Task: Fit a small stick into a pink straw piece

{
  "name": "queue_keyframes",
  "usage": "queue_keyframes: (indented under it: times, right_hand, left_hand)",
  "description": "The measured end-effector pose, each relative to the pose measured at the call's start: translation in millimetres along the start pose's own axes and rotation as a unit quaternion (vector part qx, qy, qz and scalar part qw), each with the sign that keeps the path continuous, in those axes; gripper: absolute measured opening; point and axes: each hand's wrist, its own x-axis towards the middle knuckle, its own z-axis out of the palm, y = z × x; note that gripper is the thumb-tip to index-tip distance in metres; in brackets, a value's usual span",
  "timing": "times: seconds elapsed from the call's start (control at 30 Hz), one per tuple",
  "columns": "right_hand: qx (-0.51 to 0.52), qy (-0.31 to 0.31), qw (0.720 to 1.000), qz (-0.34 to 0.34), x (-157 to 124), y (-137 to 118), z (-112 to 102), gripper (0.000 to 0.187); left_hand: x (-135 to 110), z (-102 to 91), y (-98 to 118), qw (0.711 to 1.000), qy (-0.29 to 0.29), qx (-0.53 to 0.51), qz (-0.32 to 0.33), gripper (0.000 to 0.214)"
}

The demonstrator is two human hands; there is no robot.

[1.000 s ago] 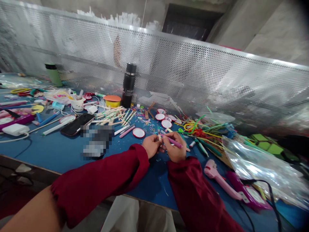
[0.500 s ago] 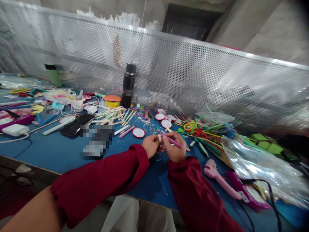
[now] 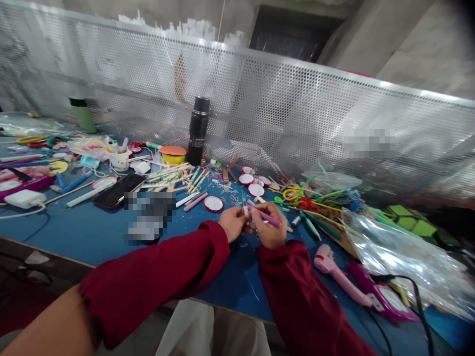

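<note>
My left hand (image 3: 232, 225) is closed on a short, pale wooden stick (image 3: 244, 203) with a dark green upper end, held upright over the blue table. My right hand (image 3: 272, 231) grips a pink-purple marker pen (image 3: 271, 218), its tip end close to the stick. Whether the tip touches the stick I cannot tell. The fingertips of both hands nearly meet, hiding the lower part of the stick. A red-rimmed white round lid (image 3: 213, 203) lies left of my hands, and another lid (image 3: 256, 190) just beyond them. More markers (image 3: 195, 201) lie to the left.
Painted sticks (image 3: 174, 178) are heaped by a black bottle (image 3: 198, 131). Phones (image 3: 118, 190) lie left. At right are green-handled pliers (image 3: 322, 226), tangled coloured wires (image 3: 315, 200), a pink handheld tool (image 3: 339, 274), a purple device (image 3: 389, 299) and a clear plastic bag (image 3: 404, 252). Perforated metal panel (image 3: 260, 99) behind.
</note>
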Motion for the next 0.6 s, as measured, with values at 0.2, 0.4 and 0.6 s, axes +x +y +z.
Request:
queue_keyframes:
  times: [0.2,0.4,0.6]
  right_hand:
    - [-0.007,0.003,1.0,0.005,0.3,-1.7,-0.7,0.01]
    - [-0.006,0.0,1.0,0.011,0.5,-1.1,-0.9,0.011]
    - [0.005,-0.009,1.0,0.019,0.2,-2.5,-0.5,0.012]
  left_hand:
    - [-0.6,0.1,0.6,1.0,-0.001,-0.001,-0.005,0.011]
    - [-2.3,0.8,3.5,1.0,0.001,-0.009,-0.01,0.008]
    - [-1.7,0.8,3.0,1.0,0.002,-0.011,-0.014,0.008]
